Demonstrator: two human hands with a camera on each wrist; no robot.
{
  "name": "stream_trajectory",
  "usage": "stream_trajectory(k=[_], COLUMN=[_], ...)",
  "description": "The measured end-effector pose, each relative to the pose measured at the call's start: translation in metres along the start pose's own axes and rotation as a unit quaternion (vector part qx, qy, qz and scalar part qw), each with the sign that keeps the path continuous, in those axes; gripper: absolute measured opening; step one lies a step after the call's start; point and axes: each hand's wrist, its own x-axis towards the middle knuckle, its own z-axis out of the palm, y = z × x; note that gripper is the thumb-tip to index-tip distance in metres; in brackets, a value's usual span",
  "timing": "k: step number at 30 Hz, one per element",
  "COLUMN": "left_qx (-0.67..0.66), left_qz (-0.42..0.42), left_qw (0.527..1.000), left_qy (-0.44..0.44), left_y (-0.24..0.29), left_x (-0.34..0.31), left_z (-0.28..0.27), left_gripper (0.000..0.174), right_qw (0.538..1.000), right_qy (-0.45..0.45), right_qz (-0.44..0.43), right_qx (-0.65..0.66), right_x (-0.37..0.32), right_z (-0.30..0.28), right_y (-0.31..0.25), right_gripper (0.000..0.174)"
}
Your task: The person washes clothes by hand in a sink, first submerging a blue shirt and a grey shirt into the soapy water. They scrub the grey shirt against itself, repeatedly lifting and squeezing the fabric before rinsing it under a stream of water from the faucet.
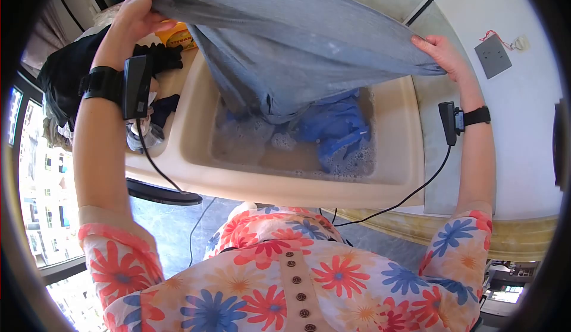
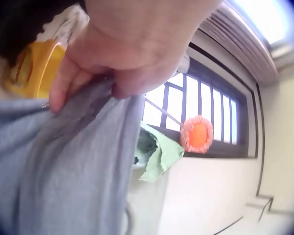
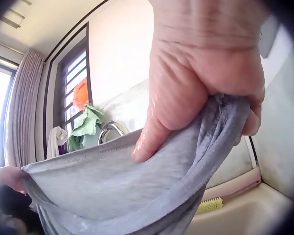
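Observation:
A wet grey garment [image 1: 297,41] is stretched out above a beige sink [image 1: 404,153], its lower part hanging down into the soapy water. My left hand [image 1: 138,12] grips its left edge, seen close up in the left wrist view with the left hand [image 2: 122,54] bunching the grey garment [image 2: 63,171]. My right hand [image 1: 443,54] grips the right edge; in the right wrist view the right hand [image 3: 206,83] has its fingers curled around a fold of the grey garment [image 3: 117,191]. A blue cloth [image 1: 333,131] lies soaking in the sink.
A yellow container [image 1: 178,35] sits behind the sink, with dark clothes [image 1: 65,70] piled at its left. A faucet [image 3: 111,129] and green cloth [image 3: 85,125] stand by a window. A wall switch plate [image 1: 492,55] is at the right. A yellow brush [image 3: 210,204] lies on the sink rim.

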Motion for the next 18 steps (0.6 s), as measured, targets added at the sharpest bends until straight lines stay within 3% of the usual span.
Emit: stream_trajectory(k=[1, 2, 3, 5, 7, 9, 10, 11, 14, 18], left_qx=[-0.173, -0.225, -0.227, -0.216, -0.193, 0.01, 0.066, 0.067, 0.278, 0.385], left_qz=[-0.007, 0.004, 0.003, -0.02, -0.031, 0.1, 0.086, 0.085, 0.117, 0.127], left_qw=[0.985, 0.974, 0.974, 0.975, 0.977, 0.978, 0.968, 0.968, 0.921, 0.893], left_qy=[-0.012, 0.013, 0.014, -0.047, -0.089, -0.185, -0.226, -0.226, -0.247, -0.197], left_y=[-0.005, -0.007, -0.006, -0.003, 0.01, 0.019, 0.026, 0.031, 0.051, 0.066], left_x=[0.004, 0.01, 0.019, 0.034, 0.025, 0.016, 0.014, 0.01, -0.015, -0.023], left_z=[0.003, 0.006, 0.003, -0.007, -0.014, -0.022, -0.025, -0.028, -0.03, -0.036], left_gripper=[0.033, 0.029, 0.029, 0.022, 0.016, 0.017, 0.025, 0.025, 0.037, 0.038], right_qw=[1.0, 0.998, 0.998, 0.98, 0.973, 0.965, 0.973, 0.977, 0.97, 0.977], right_qy=[-0.031, -0.061, -0.062, -0.191, -0.212, -0.231, -0.205, -0.179, -0.126, -0.104], right_qz=[-0.004, -0.008, -0.009, -0.061, -0.064, -0.064, -0.011, 0.04, 0.055, 0.137], right_qx=[0.002, 0.004, 0.001, -0.018, -0.061, -0.103, -0.105, -0.107, -0.202, -0.128], right_x=[-0.002, -0.004, -0.011, -0.025, -0.023, -0.023, -0.025, -0.026, -0.024, -0.024], right_z=[-0.002, -0.005, -0.008, -0.012, -0.019, -0.027, -0.031, -0.034, -0.037, -0.037], right_y=[-0.003, -0.007, -0.014, -0.025, -0.019, -0.011, -0.01, -0.007, 0.009, 0.001], right_gripper=[0.032, 0.032, 0.032, 0.031, 0.029, 0.027, 0.024, 0.022, 0.018, 0.019])
